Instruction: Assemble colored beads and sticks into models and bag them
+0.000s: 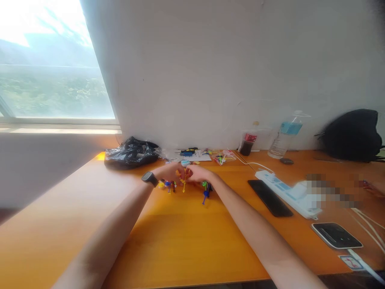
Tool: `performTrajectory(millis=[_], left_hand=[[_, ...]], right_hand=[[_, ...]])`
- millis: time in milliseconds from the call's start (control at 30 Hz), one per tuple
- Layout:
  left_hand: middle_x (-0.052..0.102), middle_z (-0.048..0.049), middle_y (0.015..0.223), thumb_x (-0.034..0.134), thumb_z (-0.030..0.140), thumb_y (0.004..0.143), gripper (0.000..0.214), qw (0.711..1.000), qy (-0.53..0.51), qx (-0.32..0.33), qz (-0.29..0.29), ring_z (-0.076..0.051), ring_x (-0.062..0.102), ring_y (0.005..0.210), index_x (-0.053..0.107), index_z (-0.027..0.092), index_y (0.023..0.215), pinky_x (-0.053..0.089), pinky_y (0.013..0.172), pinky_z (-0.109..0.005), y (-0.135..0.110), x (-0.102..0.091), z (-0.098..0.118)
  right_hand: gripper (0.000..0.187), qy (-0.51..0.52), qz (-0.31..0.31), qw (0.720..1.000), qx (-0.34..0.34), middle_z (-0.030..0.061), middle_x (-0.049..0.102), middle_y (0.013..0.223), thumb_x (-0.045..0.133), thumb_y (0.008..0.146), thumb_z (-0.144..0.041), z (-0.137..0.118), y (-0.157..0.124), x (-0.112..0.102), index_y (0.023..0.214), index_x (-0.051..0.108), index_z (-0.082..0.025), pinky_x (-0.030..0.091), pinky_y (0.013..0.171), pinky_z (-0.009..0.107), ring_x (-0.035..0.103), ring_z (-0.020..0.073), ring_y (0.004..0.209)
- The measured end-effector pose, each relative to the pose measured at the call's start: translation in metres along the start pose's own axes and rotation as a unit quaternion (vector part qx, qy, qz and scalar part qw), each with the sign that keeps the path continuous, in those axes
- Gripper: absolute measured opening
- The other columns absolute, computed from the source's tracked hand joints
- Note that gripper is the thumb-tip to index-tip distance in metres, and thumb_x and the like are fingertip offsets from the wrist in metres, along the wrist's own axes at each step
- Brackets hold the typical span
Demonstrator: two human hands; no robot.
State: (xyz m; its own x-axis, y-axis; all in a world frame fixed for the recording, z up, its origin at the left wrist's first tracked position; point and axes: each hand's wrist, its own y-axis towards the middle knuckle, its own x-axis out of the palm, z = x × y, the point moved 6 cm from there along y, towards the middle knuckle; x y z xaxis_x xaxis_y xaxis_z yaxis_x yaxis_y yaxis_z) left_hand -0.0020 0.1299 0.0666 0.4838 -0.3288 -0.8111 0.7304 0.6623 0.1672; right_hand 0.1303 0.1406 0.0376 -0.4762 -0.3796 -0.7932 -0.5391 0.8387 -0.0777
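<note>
Out over the middle of the table [183, 241], my left hand [171, 171], with a dark watch [149, 178] on its wrist, and my right hand [199, 173] meet. Both are closed, fingertips together on a small yellow-and-red plastic toy [183, 183] with a thin yellow stem hanging down. Much of it is hidden by the fingers. Beside my left hand lie small yellow [161, 184] and blue [167, 183] toy pieces. Under my right hand are a green toy piece [205, 184] and a blue toy piece [205, 196]. A light-blue round thing [185, 162] sits just beyond the hands.
A black plastic bag [132, 153] lies at the back left. Behind the hands are a printed sheet [203, 155] and a bag of colourful pieces [224, 157]. On the right are a bottle [284, 136], black phone [269, 197], white power strip [285, 192] and black-topped device [337, 235].
</note>
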Motion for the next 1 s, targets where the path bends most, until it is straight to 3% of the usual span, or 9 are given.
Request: performTrajectory(millis=[300, 500, 767, 1000], left_hand=[[0.075, -0.0018, 0.079, 0.086, 0.016, 0.059, 0.016, 0.999, 0.016, -0.043, -0.005, -0.015, 0.065, 0.068, 0.081, 0.022, 0.074, 0.043, 0.056, -0.020, 0.000, 0.001, -0.004], [0.076, -0.0035, 0.081, 0.083, 0.017, 0.064, 0.013, 0.999, 0.035, -0.027, -0.015, -0.016, 0.067, 0.070, 0.082, 0.021, 0.076, 0.045, 0.060, -0.020, 0.002, 0.005, -0.002], [0.079, -0.0027, 0.087, 0.081, 0.022, 0.067, 0.022, 0.990, 0.056, -0.109, -0.064, -0.017, 0.070, 0.073, 0.083, 0.022, 0.089, 0.048, 0.061, -0.020, -0.001, 0.005, -0.006], [0.079, -0.0054, 0.093, 0.083, 0.028, 0.067, 0.032, 0.990, 0.064, -0.120, -0.044, -0.018, 0.071, 0.074, 0.083, 0.021, 0.098, 0.045, 0.056, -0.019, 0.005, 0.013, -0.020]], right_hand=[[0.018, -0.029, -0.014, 0.998, -0.045, 0.0027, 0.068, 0.079, 0.082, 0.072, -0.024, -0.019, -0.004, 0.002, 0.078, 0.066, -0.019, 0.042, 0.057, 0.024, 0.062, 0.0179, 0.071], [0.016, -0.039, -0.014, 0.997, -0.068, 0.0036, 0.069, 0.081, 0.080, 0.073, -0.025, -0.025, -0.003, 0.006, 0.082, 0.069, -0.018, 0.043, 0.059, 0.025, 0.062, 0.0190, 0.074], [0.015, -0.041, -0.038, 0.997, -0.049, 0.0018, 0.072, 0.083, 0.075, 0.073, -0.020, -0.005, 0.005, 0.008, 0.086, 0.071, -0.017, 0.044, 0.060, 0.022, 0.064, 0.0165, 0.074], [0.020, -0.067, -0.059, 0.996, 0.001, 0.0013, 0.073, 0.081, 0.071, 0.065, -0.011, 0.022, 0.004, -0.009, 0.083, 0.073, -0.018, 0.043, 0.057, 0.022, 0.066, 0.0174, 0.072]])
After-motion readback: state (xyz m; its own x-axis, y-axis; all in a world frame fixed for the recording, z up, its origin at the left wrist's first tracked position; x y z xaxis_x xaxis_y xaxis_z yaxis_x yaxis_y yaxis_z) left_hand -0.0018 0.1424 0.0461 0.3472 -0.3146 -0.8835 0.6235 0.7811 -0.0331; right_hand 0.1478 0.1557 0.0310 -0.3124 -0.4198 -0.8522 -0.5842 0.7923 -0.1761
